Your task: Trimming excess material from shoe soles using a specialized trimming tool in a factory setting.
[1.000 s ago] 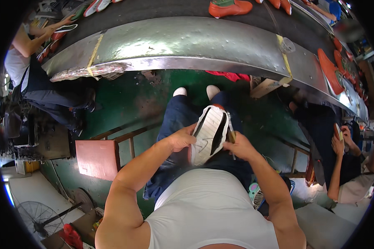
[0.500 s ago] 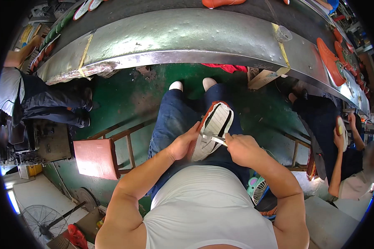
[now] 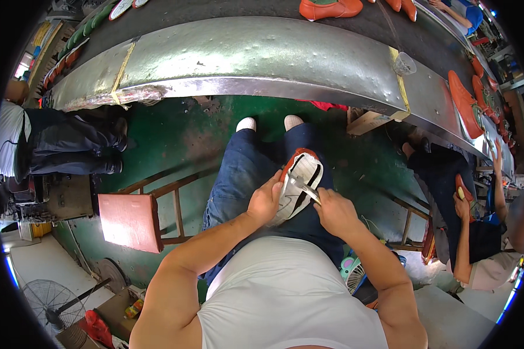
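1. The long metal workbench (image 3: 244, 58) curves across the top of my view, with a dark belt behind it carrying an orange shoe (image 3: 330, 8).
2. My legs in blue jeans (image 3: 238, 174) stretch out toward the bench over the green floor (image 3: 174, 134).
3. To my left, a seated person in dark trousers (image 3: 64, 145) faces the bench; to my right, another person (image 3: 477, 238) sits holding something small.
4. A wooden stool with a red seat (image 3: 129, 221) stands just beside my left leg.
5. A floor fan (image 3: 47, 302) sits at the lower left, well apart from my hands.
6. The white shoe with black stripes and an orange edge (image 3: 299, 180) rests on my lap, sole turned up toward me, toe pointing toward the bench.
7. My left hand (image 3: 265, 200) wraps the shoe's near left side, fingers closed around it.
8. My right hand (image 3: 334, 210) is closed on a thin metal tool (image 3: 305, 187), its tip lying against the sole.
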